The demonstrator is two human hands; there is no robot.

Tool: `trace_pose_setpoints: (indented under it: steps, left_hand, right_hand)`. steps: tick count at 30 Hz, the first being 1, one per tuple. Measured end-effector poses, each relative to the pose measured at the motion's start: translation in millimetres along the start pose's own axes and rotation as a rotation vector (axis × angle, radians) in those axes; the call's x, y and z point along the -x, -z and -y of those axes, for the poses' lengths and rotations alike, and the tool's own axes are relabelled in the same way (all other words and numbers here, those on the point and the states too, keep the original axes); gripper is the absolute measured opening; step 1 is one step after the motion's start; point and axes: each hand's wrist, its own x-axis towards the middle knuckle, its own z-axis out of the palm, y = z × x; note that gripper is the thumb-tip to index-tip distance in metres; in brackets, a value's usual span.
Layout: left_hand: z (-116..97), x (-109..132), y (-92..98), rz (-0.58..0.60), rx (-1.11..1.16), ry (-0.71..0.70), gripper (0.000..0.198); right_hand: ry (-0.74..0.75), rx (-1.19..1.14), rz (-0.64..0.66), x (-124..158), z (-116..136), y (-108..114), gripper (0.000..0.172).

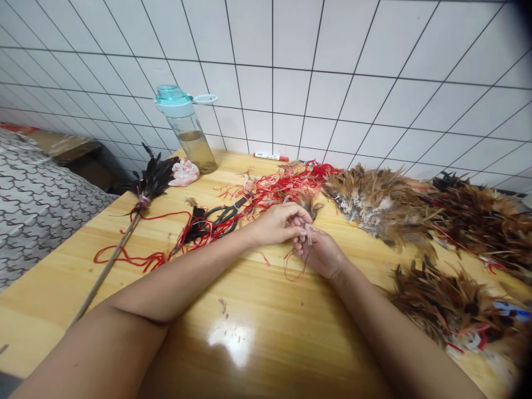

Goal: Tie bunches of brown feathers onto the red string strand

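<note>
My left hand (276, 223) and my right hand (322, 254) meet above the middle of the table. The left fingers are closed in a pinch at a narrow translucent strip (308, 235). Curled up beneath them, the right fingers grip the base of a small brown feather bunch (310, 203), whose tips stick out beyond the hands. Fingers hide most of that base. A thin red thread (293, 277) hangs in a loop below. Behind the hands lies a tangle of red string (291, 185), with black-handled scissors (226, 213) at its left.
A stick with black feathers (149, 177) tied on lies left. A water bottle (195, 147), crumpled pink tissue (184, 172) and marker (270, 157) are near the tiled wall (249, 33). Brown feather bundles (386, 205) cover the right side of the wooden table (266, 343).
</note>
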Motion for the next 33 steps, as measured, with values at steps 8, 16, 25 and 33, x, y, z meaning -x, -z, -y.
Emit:
trace_pose_setpoints:
  steps: [8, 16, 25, 33]
  left_hand:
    - [3.2, -2.5, 1.8, 0.067, 0.028, 0.023, 0.027]
    - [-6.5, -1.6, 0.7, -0.036, -0.227, -0.025, 0.017]
    - [-1.1, 1.9, -9.1, -0.109, -0.027, -0.002, 0.011]
    - [-1.8, 0.8, -15.0, -0.146, 0.322, 0.084, 0.017]
  right_hand:
    - [0.003, -0.07, 0.063, 0.2, -2.2, -2.6, 0.014]
    - [0.035, -0.03, 0.039, -0.7, -3.5, -2.1, 0.013]
    - [0.004, -0.091, 0.036, -2.9, -2.7, 2.4, 0.012]
    - [0.029, -0.123, 0.095, -1.1, -2.3, 1.7, 0.034]
